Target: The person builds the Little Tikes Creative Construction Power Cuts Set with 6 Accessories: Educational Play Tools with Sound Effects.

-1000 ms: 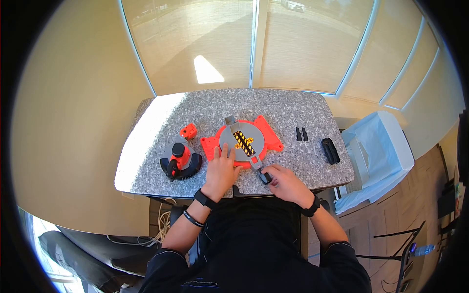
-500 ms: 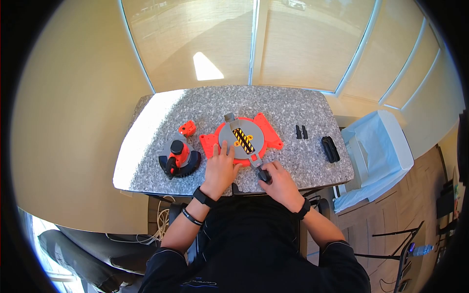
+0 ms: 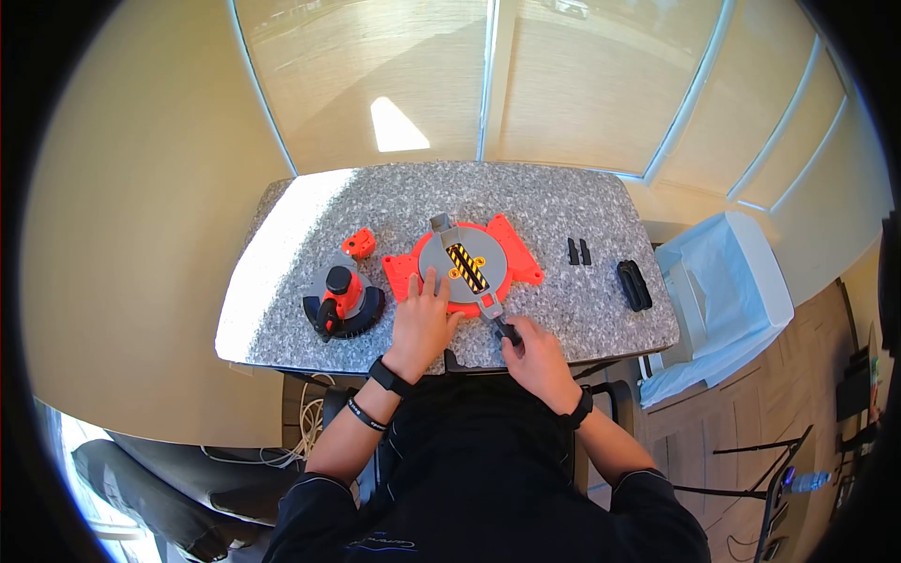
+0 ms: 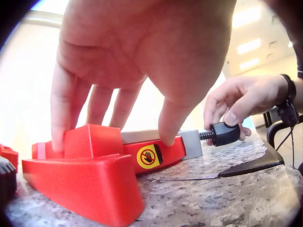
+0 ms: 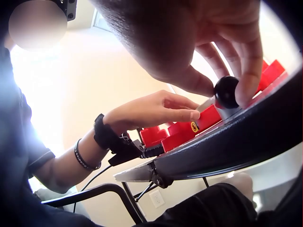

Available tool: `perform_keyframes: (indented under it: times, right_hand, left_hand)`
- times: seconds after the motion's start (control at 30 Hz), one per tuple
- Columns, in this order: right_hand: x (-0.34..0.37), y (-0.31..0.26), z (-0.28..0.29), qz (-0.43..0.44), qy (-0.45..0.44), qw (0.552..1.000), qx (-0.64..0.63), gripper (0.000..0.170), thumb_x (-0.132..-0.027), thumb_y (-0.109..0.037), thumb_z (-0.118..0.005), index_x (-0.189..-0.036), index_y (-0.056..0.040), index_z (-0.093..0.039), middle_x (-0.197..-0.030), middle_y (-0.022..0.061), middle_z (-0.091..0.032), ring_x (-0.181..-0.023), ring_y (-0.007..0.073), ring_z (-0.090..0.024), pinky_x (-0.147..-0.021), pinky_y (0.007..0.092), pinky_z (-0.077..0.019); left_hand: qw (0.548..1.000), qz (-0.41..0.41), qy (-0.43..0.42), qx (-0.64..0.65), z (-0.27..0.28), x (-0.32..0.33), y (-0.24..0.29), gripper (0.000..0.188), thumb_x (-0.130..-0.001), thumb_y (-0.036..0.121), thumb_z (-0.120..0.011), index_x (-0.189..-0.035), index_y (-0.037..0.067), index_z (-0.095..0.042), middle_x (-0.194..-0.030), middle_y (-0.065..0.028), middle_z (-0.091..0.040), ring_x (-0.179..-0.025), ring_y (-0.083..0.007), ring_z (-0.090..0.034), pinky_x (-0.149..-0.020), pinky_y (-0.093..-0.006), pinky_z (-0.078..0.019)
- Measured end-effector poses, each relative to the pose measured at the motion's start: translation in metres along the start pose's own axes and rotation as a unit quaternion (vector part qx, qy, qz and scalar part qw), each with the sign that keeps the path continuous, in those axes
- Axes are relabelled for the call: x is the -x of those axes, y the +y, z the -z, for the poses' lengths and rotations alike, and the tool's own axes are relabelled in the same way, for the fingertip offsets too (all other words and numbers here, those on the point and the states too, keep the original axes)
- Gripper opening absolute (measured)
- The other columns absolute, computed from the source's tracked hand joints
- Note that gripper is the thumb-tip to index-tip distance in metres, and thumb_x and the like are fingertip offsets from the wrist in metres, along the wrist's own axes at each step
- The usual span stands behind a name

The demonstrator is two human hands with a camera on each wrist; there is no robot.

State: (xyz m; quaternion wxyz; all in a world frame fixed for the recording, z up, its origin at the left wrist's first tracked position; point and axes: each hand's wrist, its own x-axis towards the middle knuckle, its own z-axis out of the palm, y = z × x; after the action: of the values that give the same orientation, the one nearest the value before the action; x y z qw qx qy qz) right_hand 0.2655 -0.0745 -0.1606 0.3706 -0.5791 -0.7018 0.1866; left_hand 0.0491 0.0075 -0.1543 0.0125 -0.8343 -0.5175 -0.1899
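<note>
A red toy miter saw base (image 3: pixel 514 251) with a round grey turntable (image 3: pixel 434 262) lies on the speckled table. Yellow-black stripes cross the turntable's middle. My left hand (image 3: pixel 419 327) rests on the base's near left side, fingers spread and fairly straight, thumb on the red part by a warning sticker (image 4: pixel 148 156). At the front, the turntable's grey arm ends in a black knob (image 4: pixel 226 135). Coils of a threaded shaft (image 4: pixel 206 135) show between arm and knob. My right hand (image 3: pixel 542 364) pinches the knob between thumb and fingers.
Left of the base stands a red-and-black toy saw head (image 3: pixel 345 298), with a small red piece (image 3: pixel 359 244) behind it. To the right lie two thin black pieces (image 3: pixel 579 251) and a long black part (image 3: pixel 634 286). A lined bin (image 3: pixel 760 272) stands beyond the table's right edge.
My right hand has shifted its fingers round the knob, coming further over it and slightly forward. The left hand keeps its place on the base.
</note>
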Motion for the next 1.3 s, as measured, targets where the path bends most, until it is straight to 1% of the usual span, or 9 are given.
perform_keyframes:
  times: [0.07,0.17,0.6,0.67,0.9,1.0,1.1,1.17,1.3]
  right_hand:
    - [0.0003,0.0022,-0.0014,0.017,0.021,1.000,-0.002,0.034,-0.089,-0.008,-0.076,-0.119,0.0003,-0.063,-0.100,0.0173,-0.067,-0.068,0.0256,-0.068,-0.065,0.0380,-0.0568]
    - [0.0008,-0.0013,0.0018,0.022,0.016,1.000,0.009,0.036,-0.087,-0.007,-0.078,-0.119,0.0006,-0.063,-0.106,0.0151,-0.063,-0.070,0.0239,-0.068,-0.066,0.0365,-0.0569]
    - [-0.0006,0.0004,0.0000,0.002,0.033,0.999,-0.009,0.034,-0.088,-0.005,-0.078,-0.118,0.0004,-0.064,-0.100,0.0144,-0.063,-0.068,0.0220,-0.069,-0.064,0.0343,-0.0571]
    - [0.0003,0.0036,-0.0008,-0.005,0.026,1.000,-0.013,0.028,-0.091,-0.009,-0.073,-0.116,-0.0016,-0.064,-0.096,0.0163,-0.065,-0.071,0.0293,-0.069,-0.065,0.0416,-0.0565]
    - [0.0004,0.0040,0.0001,-0.013,0.032,0.999,-0.020,0.026,-0.093,-0.008,-0.071,-0.116,-0.0010,-0.064,-0.096,0.0185,-0.069,-0.067,0.0290,-0.069,-0.065,0.0404,-0.0570]
    - [0.0003,0.0060,-0.0007,-0.005,0.036,0.999,-0.021,0.030,-0.091,-0.008,-0.077,-0.117,0.0000,-0.064,-0.094,0.0155,-0.070,-0.065,0.0219,-0.070,-0.061,0.0340,-0.0566]
    - [-0.0005,0.0023,0.0021,0.013,0.032,0.999,-0.025,0.033,-0.089,-0.008,-0.079,-0.117,-0.0010,-0.064,-0.094,0.0152,-0.069,-0.067,0.0223,-0.070,-0.063,0.0342,-0.0572]
    - [-0.0011,-0.0002,0.0030,-0.008,0.015,0.999,-0.035,0.034,-0.087,-0.009,-0.079,-0.116,-0.0004,-0.063,-0.096,0.0161,-0.063,-0.072,0.0287,-0.070,-0.067,0.0393,-0.0576]
    - [-0.0014,0.0015,0.0010,-0.005,0.018,0.999,-0.033,0.033,-0.088,-0.009,-0.078,-0.116,-0.0007,-0.063,-0.096,0.0159,-0.062,-0.072,0.0286,-0.070,-0.067,0.0400,-0.0575]
  left_hand:
    - [1.000,0.001,-0.001,0.002,0.0017,-0.0002,0.0009,0.069,-0.086,0.036,-0.081,-0.141,0.001,-0.057,-0.147,-0.0256,-0.055,-0.131,-0.0493,-0.056,-0.092,-0.0505,-0.0594]
    - [1.000,0.001,0.003,0.002,0.0005,0.0000,0.0006,0.068,-0.087,0.035,-0.080,-0.140,0.001,-0.057,-0.146,-0.0256,-0.055,-0.131,-0.0490,-0.056,-0.092,-0.0504,-0.0596]
    - [0.999,-0.007,0.039,0.021,-0.0029,0.0046,-0.0045,0.065,-0.086,0.035,-0.080,-0.140,0.004,-0.060,-0.148,-0.0222,-0.056,-0.131,-0.0457,-0.056,-0.100,-0.0517,-0.0542]
    - [0.999,-0.012,0.043,0.009,-0.0028,0.0053,-0.0057,0.064,-0.086,0.036,-0.080,-0.139,0.004,-0.061,-0.148,-0.0213,-0.056,-0.131,-0.0447,-0.055,-0.102,-0.0518,-0.0520]
    - [0.998,-0.020,0.052,0.000,-0.0013,0.0058,-0.0068,0.063,-0.087,0.037,-0.079,-0.139,0.005,-0.063,-0.148,-0.0192,-0.056,-0.132,-0.0415,-0.053,-0.105,-0.0520,-0.0467]
    - [0.998,-0.020,0.053,-0.001,-0.0024,0.0057,-0.0076,0.063,-0.087,0.037,-0.079,-0.139,0.005,-0.063,-0.147,-0.0191,-0.056,-0.132,-0.0414,-0.053,-0.105,-0.0521,-0.0470]
    - [0.999,-0.016,0.034,0.007,-0.0002,0.0053,-0.0064,0.064,-0.089,0.038,-0.078,-0.140,0.003,-0.061,-0.149,-0.0204,-0.055,-0.134,-0.0437,-0.051,-0.108,-0.0525,-0.0451]
    - [0.999,-0.017,0.034,0.007,-0.0011,0.0052,-0.0069,0.064,-0.089,0.038,-0.078,-0.140,0.003,-0.061,-0.149,-0.0204,-0.054,-0.134,-0.0438,-0.051,-0.108,-0.0525,-0.0453]
    - [0.999,-0.016,0.035,0.007,-0.0026,0.0048,-0.0073,0.064,-0.089,0.037,-0.078,-0.140,0.003,-0.061,-0.149,-0.0203,-0.054,-0.134,-0.0440,-0.051,-0.108,-0.0525,-0.0454]
